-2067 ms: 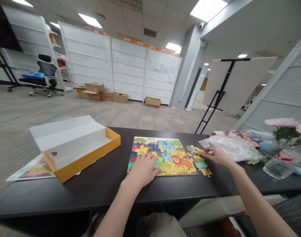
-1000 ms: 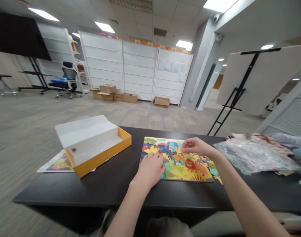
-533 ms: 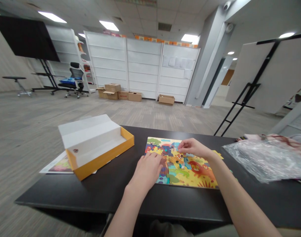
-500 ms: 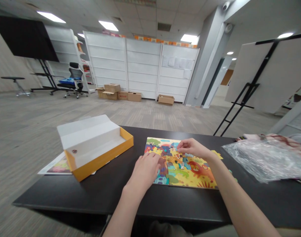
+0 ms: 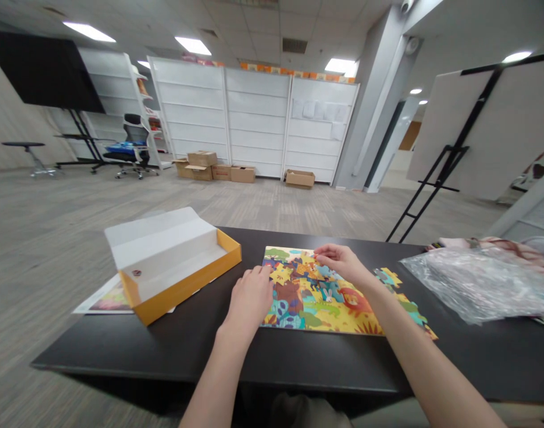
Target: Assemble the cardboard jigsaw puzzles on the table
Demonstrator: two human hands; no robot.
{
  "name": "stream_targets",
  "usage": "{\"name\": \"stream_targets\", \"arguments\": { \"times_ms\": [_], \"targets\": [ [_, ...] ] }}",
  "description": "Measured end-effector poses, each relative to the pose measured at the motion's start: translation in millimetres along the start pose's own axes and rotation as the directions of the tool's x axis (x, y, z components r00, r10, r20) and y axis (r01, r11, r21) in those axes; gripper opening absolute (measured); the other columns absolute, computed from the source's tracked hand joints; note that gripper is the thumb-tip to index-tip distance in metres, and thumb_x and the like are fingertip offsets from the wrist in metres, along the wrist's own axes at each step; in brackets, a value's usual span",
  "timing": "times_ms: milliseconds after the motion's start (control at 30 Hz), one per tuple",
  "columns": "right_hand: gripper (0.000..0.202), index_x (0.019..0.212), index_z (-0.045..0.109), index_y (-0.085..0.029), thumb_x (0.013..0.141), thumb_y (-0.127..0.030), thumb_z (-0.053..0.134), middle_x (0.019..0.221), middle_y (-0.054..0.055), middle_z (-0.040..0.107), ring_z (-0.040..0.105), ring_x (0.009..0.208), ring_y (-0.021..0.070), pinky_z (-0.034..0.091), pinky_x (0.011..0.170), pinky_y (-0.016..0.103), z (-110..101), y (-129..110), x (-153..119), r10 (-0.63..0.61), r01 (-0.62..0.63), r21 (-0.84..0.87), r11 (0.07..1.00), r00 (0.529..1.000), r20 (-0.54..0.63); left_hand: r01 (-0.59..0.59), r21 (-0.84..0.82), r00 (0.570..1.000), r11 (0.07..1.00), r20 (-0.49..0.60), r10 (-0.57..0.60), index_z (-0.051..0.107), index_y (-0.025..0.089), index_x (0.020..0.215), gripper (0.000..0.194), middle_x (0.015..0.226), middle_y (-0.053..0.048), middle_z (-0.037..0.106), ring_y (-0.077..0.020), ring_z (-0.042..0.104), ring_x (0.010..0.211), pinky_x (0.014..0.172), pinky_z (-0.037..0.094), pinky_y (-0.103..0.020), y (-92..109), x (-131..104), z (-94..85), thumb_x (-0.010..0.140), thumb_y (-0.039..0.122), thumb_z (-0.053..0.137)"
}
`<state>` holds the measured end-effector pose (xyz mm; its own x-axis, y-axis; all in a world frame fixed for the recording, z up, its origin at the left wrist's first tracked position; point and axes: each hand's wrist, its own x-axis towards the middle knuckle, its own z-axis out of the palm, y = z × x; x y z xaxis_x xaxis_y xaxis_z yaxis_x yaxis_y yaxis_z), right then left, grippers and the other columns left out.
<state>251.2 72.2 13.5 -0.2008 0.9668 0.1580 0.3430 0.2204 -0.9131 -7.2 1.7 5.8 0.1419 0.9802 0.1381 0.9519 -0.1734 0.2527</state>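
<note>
A colourful jigsaw puzzle (image 5: 323,306) with cartoon animals, among them a red lion and a rabbit, lies on the black table. My left hand (image 5: 252,295) rests at its left edge, fingers loosely curved over the border and no piece visible in them. Above the upper middle of the picture, my right hand (image 5: 342,263) pinches a small puzzle piece (image 5: 316,256), mostly covered by the fingers. A yellow star-like piece (image 5: 280,274) lies on top of the picture near my left fingertips. Several loose pieces (image 5: 411,308) lie right of the puzzle, partly behind my right forearm.
On the left, an open yellow box (image 5: 189,291) with a white lid stands over a printed sheet (image 5: 104,300). A clear plastic bag (image 5: 481,285) and some cloth (image 5: 512,246) occupy the table's right side. The black table's (image 5: 173,351) front edge runs beneath my forearms.
My left hand has slid left and off the picture, uncovering the yellow piece. My right hand has shifted slightly left, and more loose pieces show beside the right forearm.
</note>
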Motion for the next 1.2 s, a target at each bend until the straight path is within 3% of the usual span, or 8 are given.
{"name": "stream_targets", "arguments": {
  "times_ms": [100,233,433,633,800,967,1200],
  "targets": [
    [0.039,0.087,0.071,-0.018,0.069,-0.051,0.08,0.079,0.005,0.075,0.069,0.072,0.0191,0.056,0.071,0.033,3,2,1,0.009,-0.008,0.007,1.0,0.999,-0.031,-0.033,-0.016,0.999,0.999,-0.008,0.033,0.063,0.019,0.119,0.028,0.122,-0.011,0.068,-0.0291,0.06,0.115,0.092,0.05,-0.04,6,3,1.4,0.097,0.035,0.054],
    [0.038,0.087,0.072,-0.018,0.069,-0.051,0.08,0.08,0.006,0.076,0.071,0.075,0.0201,0.056,0.075,0.035,5,2,1,0.0,0.0,0.0,1.0,1.0,0.03,-0.046,-0.012,0.997,0.999,-0.055,0.045,0.063,0.02,0.118,0.035,0.121,-0.012,0.068,-0.0311,0.058,0.118,0.095,0.047,-0.043,11,10,7.4,0.093,0.045,0.059],
    [0.039,0.085,0.073,-0.017,0.067,-0.051,0.082,0.086,0.008,0.078,0.072,0.08,0.0212,0.056,0.08,0.036,8,3,-1,-0.002,0.0,0.024,1.0,0.995,0.096,-0.022,0.003,0.997,1.0,-0.078,0.023,0.063,0.019,0.114,0.029,0.11,-0.01,0.071,-0.0293,0.063,0.108,0.091,0.048,-0.039,12,15,10.1,0.092,0.037,0.058],
    [0.041,0.087,0.074,-0.017,0.068,-0.053,0.082,0.086,0.008,0.078,0.072,0.08,0.021,0.056,0.08,0.036,7,3,-2,0.011,-0.014,0.025,1.0,0.996,0.089,-0.01,-0.069,0.996,0.998,-0.089,0.004,0.054,0.019,0.129,0.043,0.112,-0.01,0.069,-0.0267,0.068,0.1,0.085,0.049,-0.036,10,14,6.5,0.088,0.031,0.061],
    [0.043,0.087,0.074,-0.017,0.068,-0.054,0.082,0.086,0.008,0.077,0.072,0.079,0.0206,0.056,0.079,0.036,7,3,-3,0.011,-0.014,0.028,1.0,0.996,0.09,-0.128,-0.113,0.987,0.985,-0.109,0.116,0.054,0.021,0.129,0.043,0.12,-0.009,0.066,-0.0251,0.063,0.109,0.091,0.048,-0.035,7,14,5.4,0.087,0.021,0.061],
    [0.04,0.087,0.073,-0.017,0.069,-0.052,0.081,0.084,0.007,0.076,0.07,0.077,0.0191,0.055,0.077,0.035,6,1,-2,-0.009,0.008,0.013,1.0,0.998,0.056,-0.223,-0.256,0.968,0.94,-0.17,0.184,0.056,0.024,0.127,0.045,0.127,-0.007,0.061,-0.022,0.059,0.117,0.099,0.048,-0.033,2,15,7.2,0.084,0.013,0.064],
    [0.042,0.091,0.073,-0.017,0.071,-0.054,0.079,0.078,0.005,0.073,0.067,0.073,0.0185,0.052,0.066,0.031,2,-5,-5,0.02,-0.02,0.015,1.0,1.0,-0.006,-0.19,-0.517,0.973,0.835,-0.215,0.088,0.065,0.024,0.114,0.025,0.113,-0.003,0.073,-0.0189,0.069,0.102,0.092,0.054,-0.032,-13,20,5.0,0.094,0.018,0.051]
  ]
}}
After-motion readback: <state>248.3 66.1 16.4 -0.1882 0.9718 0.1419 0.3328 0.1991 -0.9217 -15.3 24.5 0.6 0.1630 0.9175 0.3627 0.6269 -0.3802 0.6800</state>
